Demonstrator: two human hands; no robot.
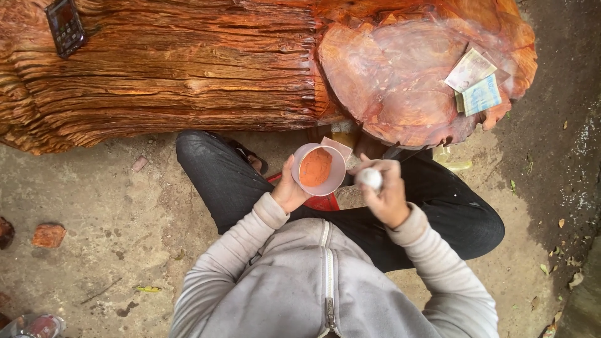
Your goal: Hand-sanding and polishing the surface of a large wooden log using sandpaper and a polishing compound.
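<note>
The left hand (289,191) grips a round white bowl (318,169) of orange powder, mouth facing up, no long axis, just below the large reddish wood slab (188,69). The right hand (385,191) closes its fingers on a small white ball (369,179) beside the bowl. Banknotes (474,81) lie at the slab's right end, a phone (65,26) at its left. Bare concrete ground (94,250) opens left of the seated person.

Outdoor woodworking yard: huge reddish carved log (188,69) on bare dirt ground (94,250)
</note>
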